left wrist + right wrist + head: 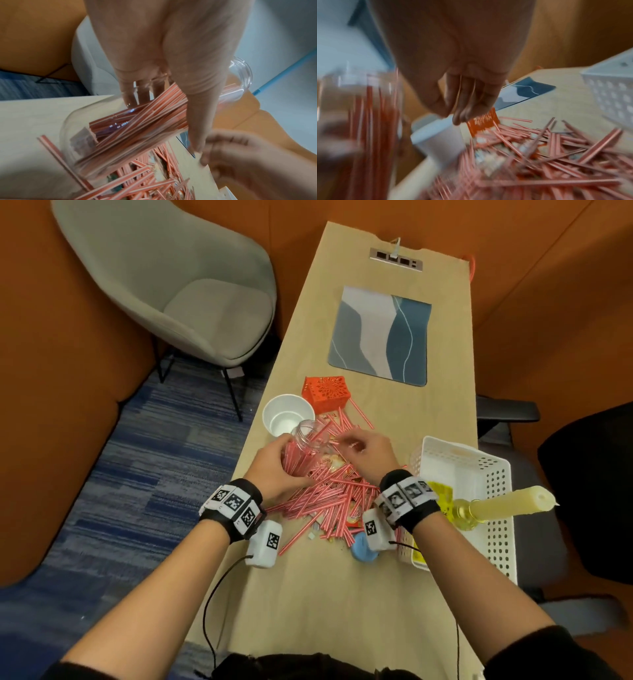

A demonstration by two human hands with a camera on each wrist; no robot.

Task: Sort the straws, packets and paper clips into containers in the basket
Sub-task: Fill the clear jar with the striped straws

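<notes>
My left hand [279, 470] grips a clear jar [305, 445], tilted over the table with red-and-white straws [137, 121] inside; its thumb [195, 128] presses the glass. A big heap of loose straws [329, 494] lies under and between both hands, with packets [354, 517] mixed in. Beside the jar's mouth, my right hand [359, 446] hovers over the heap with its fingers [471, 97] curled. Thin pale lines cross those fingers, but blur hides what they are. The white perforated basket [479, 470] stands at the right.
A white paper cup [287, 414] and a small orange basket [327, 392] stand just beyond the jar. A blue lid [363, 547] lies under my right wrist. A candle in a glass holder [507, 505] and something yellow [442, 494] are in the white basket. A placemat [380, 335] lies farther back.
</notes>
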